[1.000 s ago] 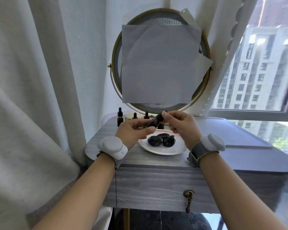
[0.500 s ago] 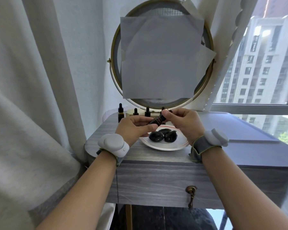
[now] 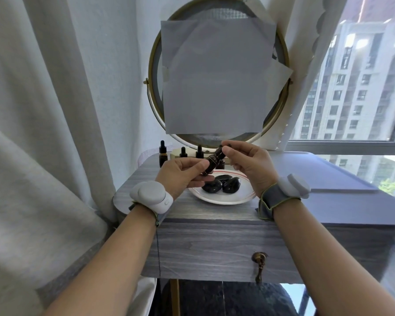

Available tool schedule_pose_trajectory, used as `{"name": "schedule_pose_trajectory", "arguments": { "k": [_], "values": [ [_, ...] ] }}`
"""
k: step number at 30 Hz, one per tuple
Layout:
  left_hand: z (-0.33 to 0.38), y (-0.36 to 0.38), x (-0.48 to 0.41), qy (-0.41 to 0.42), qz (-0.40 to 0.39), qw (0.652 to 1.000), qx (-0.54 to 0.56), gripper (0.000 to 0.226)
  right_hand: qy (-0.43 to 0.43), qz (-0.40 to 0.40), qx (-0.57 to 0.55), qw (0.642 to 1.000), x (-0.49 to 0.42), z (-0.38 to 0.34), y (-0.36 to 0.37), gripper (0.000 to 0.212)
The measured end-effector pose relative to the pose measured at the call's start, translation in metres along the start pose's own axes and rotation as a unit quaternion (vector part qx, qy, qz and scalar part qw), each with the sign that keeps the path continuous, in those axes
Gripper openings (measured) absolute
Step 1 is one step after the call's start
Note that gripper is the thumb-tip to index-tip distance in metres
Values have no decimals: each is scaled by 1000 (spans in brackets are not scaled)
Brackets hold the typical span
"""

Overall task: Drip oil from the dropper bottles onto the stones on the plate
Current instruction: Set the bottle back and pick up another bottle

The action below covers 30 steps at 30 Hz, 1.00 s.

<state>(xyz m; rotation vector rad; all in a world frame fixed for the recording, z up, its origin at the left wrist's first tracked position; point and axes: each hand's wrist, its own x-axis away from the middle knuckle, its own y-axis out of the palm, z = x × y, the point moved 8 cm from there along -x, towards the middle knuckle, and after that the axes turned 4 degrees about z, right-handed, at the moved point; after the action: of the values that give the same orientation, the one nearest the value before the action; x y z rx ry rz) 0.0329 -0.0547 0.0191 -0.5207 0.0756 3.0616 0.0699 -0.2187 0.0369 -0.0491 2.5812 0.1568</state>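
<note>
My left hand (image 3: 183,176) grips a dark amber dropper bottle (image 3: 212,161), tilted with its top toward the upper right. Fingers and thumb of my right hand (image 3: 249,166) pinch the bottle's black dropper cap (image 3: 225,147). Both hands hover just above the white plate (image 3: 221,198), which has a red rim line and holds three shiny black stones (image 3: 224,184). The bottle's lower end is hidden in my left palm.
Three more dropper bottles (image 3: 162,153) stand in a row behind the plate, at the foot of a round mirror (image 3: 217,74) covered with paper. The grey wooden table (image 3: 214,247) has a drawer knob (image 3: 259,258). Curtain hangs at the left, a window at the right.
The view has tipped slightly, so the table sits lower in frame. Both hands stay on the bottle and cap above the plate, barely shifted.
</note>
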Motion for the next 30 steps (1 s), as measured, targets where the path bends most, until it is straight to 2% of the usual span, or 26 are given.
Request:
{"name": "schedule_pose_trajectory", "arguments": {
  "k": [4, 9, 12, 21, 25, 28, 30],
  "values": [
    [-1, -1, 0, -1, 1, 1000, -4, 12, 11, 31, 19, 999, 1, 2, -6, 31],
    [-1, -2, -2, 9, 9, 999, -34, 9, -9, 24, 54, 998, 3, -2, -5, 6],
    [-2, -4, -3, 14, 13, 999, -34, 8, -23, 21, 32, 999, 4, -7, -4, 11],
    [-2, -3, -3, 20, 7, 999, -26, 15, -22, 35, 37, 998, 3, -6, -7, 5],
    [-3, -4, -4, 19, 13, 1000, -18, 16, -30, 12, 36, 999, 3, -8, -3, 15],
    [-3, -4, -4, 18, 12, 1000, -8, 18, -18, 32, 53, 998, 3, -5, -5, 4],
    [-3, -4, -4, 20, 10, 1000, -13, 17, -15, 39, 62, 997, 3, -4, -6, 4]
  ]
}}
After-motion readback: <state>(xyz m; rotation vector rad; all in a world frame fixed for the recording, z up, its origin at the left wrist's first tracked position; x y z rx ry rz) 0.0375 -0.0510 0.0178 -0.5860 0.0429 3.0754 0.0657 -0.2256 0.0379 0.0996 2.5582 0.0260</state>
